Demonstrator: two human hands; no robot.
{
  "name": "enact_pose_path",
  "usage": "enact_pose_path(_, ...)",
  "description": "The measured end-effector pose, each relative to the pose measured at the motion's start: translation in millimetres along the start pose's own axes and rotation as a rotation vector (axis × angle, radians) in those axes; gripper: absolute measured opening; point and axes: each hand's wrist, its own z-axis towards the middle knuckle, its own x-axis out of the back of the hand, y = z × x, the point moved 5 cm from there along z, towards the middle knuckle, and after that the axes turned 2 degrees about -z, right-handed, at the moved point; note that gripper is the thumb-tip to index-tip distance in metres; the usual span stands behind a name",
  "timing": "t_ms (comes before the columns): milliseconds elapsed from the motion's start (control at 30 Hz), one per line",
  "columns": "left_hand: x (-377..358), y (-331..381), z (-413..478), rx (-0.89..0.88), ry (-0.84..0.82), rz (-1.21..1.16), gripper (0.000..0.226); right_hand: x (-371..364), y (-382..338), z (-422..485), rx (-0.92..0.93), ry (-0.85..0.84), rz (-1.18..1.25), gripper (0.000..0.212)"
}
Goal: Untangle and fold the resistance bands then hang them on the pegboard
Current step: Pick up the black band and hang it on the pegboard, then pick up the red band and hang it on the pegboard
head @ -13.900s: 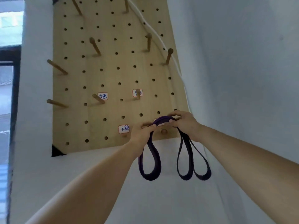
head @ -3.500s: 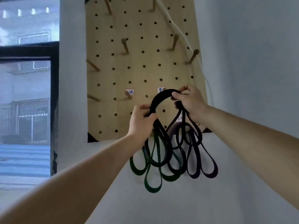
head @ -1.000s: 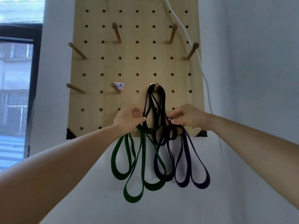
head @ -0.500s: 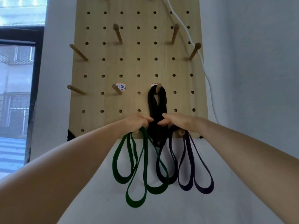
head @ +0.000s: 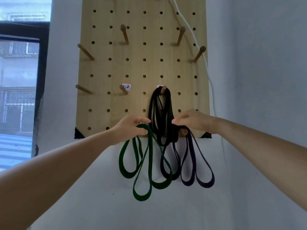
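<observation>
**Three bands hang on the pegboard, hands near the black one**

A wooden pegboard (head: 144, 67) is fixed to a pale wall (head: 259, 77). The black band (head: 170, 105), folded into several loops, hangs from a peg (head: 163, 89) in the middle of the board, and its loops reach just past the board's bottom edge.

The green band (head: 141, 198) hangs to its lower left and the purple band (head: 206, 184) to its lower right, both draping onto the wall below the board. The purple band hangs from a low peg (head: 183, 131).

The left hand (head: 129, 129) is at the top of the green band, fingers reaching right toward the black band. The green band's top runs between thumb and fingers, but whether they pinch it cannot be told. The right hand (head: 193, 121) is relaxed, with fingertips just beside the black band, holding nothing.

A small label (head: 127, 87) sits by an empty peg to the left. A white cord (head: 209, 80) runs down the board's right edge, and a window (head: 18, 80) is at far left.
</observation>
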Motion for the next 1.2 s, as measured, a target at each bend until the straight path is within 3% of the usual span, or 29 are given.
enact_pose_path(100, 6, 9, -30, -0.024, 0.009, -0.052, 0.043, -5, -7, -15, 0.037, 0.028, -0.086, 0.024)
enact_pose_path(267, 7, -3, -93, -0.029, 0.014, -0.052, 0.038, -38, -20, -52, 0.173, 0.118, -0.398, 0.037)
enact_pose_path(567, -55, -79, -245, 0.308, 0.034, -0.343, 0.031, -197, -29, -124, 0.144, -0.102, -0.247, 0.036)
enact_pose_path(700, -103, -124, -322, 0.447, -0.041, -0.335, 0.030, -296, -16, -159, 0.083, -0.258, -0.110, 0.031)
enact_pose_path(867, -180, -195, -428, 0.685, -0.251, -0.288, 0.029, -440, 16, -202, -0.080, -0.552, -0.012, 0.030)
enact_pose_path(1033, -247, -245, -518, 0.963, -0.185, -0.383, 0.026, -571, 44, -261, -0.240, -0.855, 0.045, 0.029)
enact_pose_path(1200, -339, -263, -620, 1.121, -0.358, -0.396, 0.025, -672, 68, -331, -0.338, -1.029, 0.080, 0.028)
